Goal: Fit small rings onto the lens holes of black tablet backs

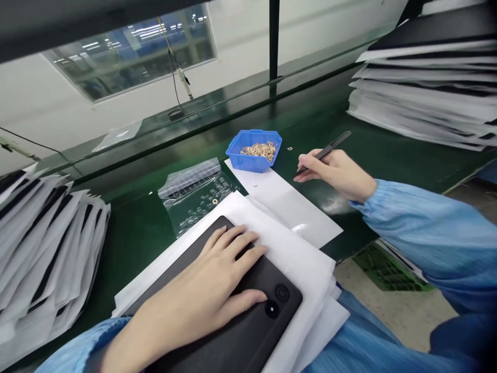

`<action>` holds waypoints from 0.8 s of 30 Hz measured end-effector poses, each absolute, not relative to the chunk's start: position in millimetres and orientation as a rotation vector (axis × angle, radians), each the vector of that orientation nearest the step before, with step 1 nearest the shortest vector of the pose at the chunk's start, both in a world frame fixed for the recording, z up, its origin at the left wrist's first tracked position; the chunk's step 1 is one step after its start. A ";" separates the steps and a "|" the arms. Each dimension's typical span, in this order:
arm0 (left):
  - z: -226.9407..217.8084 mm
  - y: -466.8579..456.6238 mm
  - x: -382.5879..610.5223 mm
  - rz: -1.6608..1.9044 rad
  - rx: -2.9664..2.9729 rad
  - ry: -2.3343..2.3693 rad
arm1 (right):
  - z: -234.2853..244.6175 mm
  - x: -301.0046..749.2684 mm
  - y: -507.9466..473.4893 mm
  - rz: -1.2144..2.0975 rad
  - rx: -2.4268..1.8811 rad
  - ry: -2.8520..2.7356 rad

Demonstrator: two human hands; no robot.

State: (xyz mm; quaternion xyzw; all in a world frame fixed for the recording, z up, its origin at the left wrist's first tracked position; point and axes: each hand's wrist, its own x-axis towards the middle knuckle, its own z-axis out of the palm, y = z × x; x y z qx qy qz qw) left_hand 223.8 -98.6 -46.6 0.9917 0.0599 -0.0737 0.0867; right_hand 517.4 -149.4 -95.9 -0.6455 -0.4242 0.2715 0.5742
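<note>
Two hands logged: my left hand (198,290), fingers spread on black panel (233,342); my right hand (334,173), fingers pinching tweezers (328,152) near blue tray (237,155).

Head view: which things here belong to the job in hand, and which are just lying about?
In use:
left hand
black panel
right hand
black tweezers
blue tray
small rings

Lying about:
zip bag
stacks of wrapped panels
hanging corded tool
</note>
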 end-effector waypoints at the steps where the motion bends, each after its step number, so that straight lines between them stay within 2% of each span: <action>1: -48.7 -96.8 225.3 -0.231 2.941 0.181 | -99.5 525.2 -141.0 0.587 -1.577 -1.042; 5: -51.3 -93.3 227.4 -0.249 2.900 0.212 | -98.8 529.7 -124.9 0.384 -1.797 -1.412; 9: -49.4 -92.2 227.6 -0.211 2.867 0.218 | -99.9 511.8 -147.3 0.498 -1.733 -1.757; 13: -48.2 -90.5 229.1 -0.157 2.851 0.188 | -120.4 515.4 -174.5 0.551 -1.858 -2.012; 16: -49.8 -88.3 229.7 -0.103 2.841 0.181 | -120.9 536.0 -173.1 0.443 -1.819 -2.051; 19: -51.9 -84.5 231.7 -0.012 2.820 0.203 | -99.1 557.4 -143.9 0.327 -1.753 -2.022; 24: -46.4 -82.2 253.8 0.148 2.810 0.312 | -77.0 564.7 -69.4 -0.084 -1.803 -1.915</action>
